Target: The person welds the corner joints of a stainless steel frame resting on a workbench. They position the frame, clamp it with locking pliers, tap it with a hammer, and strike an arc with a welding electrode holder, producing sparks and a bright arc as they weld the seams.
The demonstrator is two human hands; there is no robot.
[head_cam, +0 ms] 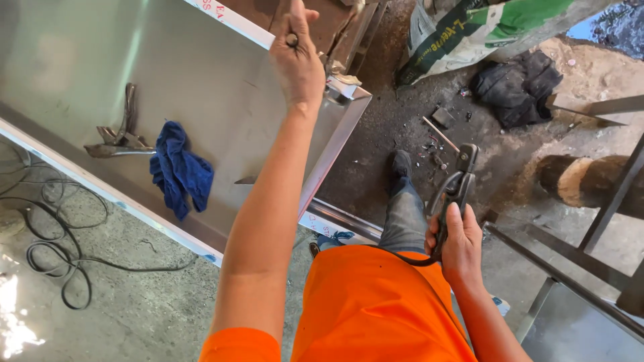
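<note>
Overhead, as viewed:
Left hand point(297, 57): fingers bunched, resting on the steel tray point(201, 74) at its corner.
Right hand point(459, 245): fingers wrapped around the electrode holder point(456, 184), rod tip beyond them.
Blue rag point(180, 171): well left of the left-hand fingers, beside locking pliers point(121, 137).

A blue rag point(180, 171) lies on the grey metal sheet point(80, 60); the shirt point(376, 308) is orange.
</note>
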